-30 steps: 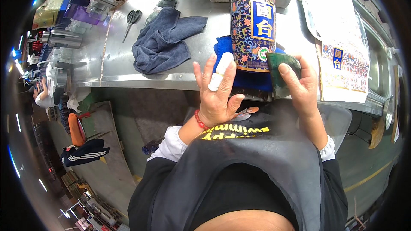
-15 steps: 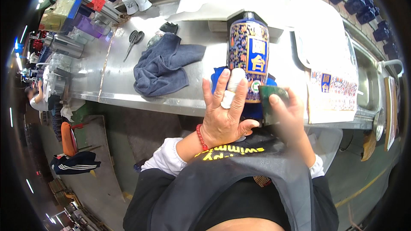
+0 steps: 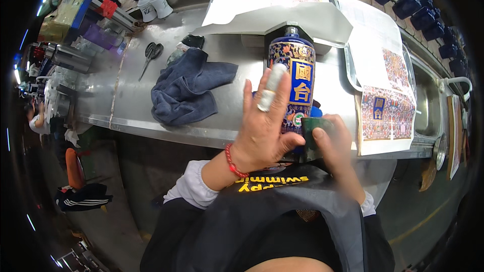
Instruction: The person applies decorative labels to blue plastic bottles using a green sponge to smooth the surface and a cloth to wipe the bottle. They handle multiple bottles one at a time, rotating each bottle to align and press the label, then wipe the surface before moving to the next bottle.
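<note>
A dark blue bottle (image 3: 307, 50) with a colourful floral wrap and a blue panel lies or leans before me, its neck pointing away, against a dark support. My left hand (image 3: 257, 133) is open with fingers spread over the bottle's left side; white wrapping covers one finger, and a red bead bracelet circles the wrist. My right hand (image 3: 337, 141) is closed on a dark green scraper-like piece (image 3: 311, 133), held flat beside the bottle's lower right. The hand is partly blurred. A bit of blue cloth or plastic (image 3: 316, 111) shows behind the scraper.
Left on the steel bench are a grey-blue towel (image 3: 184, 90) and black scissors (image 3: 149, 58). Printed floral sheets (image 3: 388, 113) lie at right, beside a sink (image 3: 432, 113). A white sheet (image 3: 322, 22) covers a tray behind the bottle. Several dark blue bottles (image 3: 407, 4) stand far right.
My left hand has slid farther up along the bottle. The right hand still holds the green scraper near the bottle's lower right. The whole view has shifted slightly.
</note>
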Demonstrator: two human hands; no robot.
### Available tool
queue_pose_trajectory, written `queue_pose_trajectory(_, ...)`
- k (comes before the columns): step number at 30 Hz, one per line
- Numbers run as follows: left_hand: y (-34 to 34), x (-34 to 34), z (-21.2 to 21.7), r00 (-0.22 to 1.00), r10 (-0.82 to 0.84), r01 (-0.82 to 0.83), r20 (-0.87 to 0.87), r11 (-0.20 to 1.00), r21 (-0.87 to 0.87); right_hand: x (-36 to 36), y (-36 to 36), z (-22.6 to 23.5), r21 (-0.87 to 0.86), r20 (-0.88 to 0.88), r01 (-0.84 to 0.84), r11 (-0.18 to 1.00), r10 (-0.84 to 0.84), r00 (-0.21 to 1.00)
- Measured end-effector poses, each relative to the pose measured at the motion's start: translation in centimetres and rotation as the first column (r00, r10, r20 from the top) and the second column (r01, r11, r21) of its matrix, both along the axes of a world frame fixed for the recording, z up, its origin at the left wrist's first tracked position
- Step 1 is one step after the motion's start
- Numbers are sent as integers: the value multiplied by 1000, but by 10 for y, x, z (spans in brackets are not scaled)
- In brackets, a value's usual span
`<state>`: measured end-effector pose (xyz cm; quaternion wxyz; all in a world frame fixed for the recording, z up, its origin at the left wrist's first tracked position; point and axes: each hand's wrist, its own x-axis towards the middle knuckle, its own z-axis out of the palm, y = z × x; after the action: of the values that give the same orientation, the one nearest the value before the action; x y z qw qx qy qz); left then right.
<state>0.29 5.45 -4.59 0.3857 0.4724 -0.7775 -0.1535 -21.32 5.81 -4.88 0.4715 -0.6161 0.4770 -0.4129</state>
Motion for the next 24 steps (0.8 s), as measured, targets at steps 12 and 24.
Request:
queue_pose_trajectory(12,-37,32,1,999,-19,19,43,1000,-13,-1,-40,33,-385,-222,-232,893,154,963)
queue_pose_trajectory(24,-14,31,-29,940,18,45,-342,983,177,55,-134,74,-470,-646,-640,608,258,719)
